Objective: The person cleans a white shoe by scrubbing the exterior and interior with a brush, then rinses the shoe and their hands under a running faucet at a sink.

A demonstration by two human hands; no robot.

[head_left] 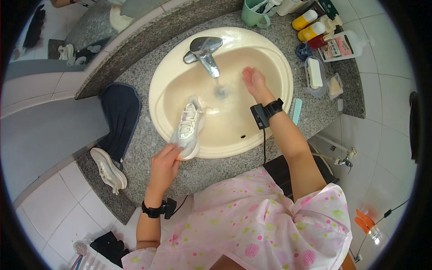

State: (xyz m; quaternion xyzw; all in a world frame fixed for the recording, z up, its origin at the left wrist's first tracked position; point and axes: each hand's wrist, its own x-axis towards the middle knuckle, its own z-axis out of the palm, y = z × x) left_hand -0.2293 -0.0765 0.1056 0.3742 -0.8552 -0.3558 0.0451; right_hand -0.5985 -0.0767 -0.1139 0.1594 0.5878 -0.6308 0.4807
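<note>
My left hand [166, 158] is closed on one end of a white sneaker [188, 123], at the front left rim of a cream sink [157, 101]. The laced shoe points into the basin, its far end toward the drain. Over the right part of the basin, my right hand [254, 82] is held out with nothing in it, fingers extended. Water runs from the chrome faucet [207, 58] onto the drain [220, 92], between the shoe and my right hand.
A second white sneaker [108, 170] lies on the granite counter at left, beside a dark cloth [119, 117]. At right are a soap dish [316, 74], a light-blue bar-shaped item [297, 111] and several bottles [311, 31]. A green mug [254, 15] stands behind the sink.
</note>
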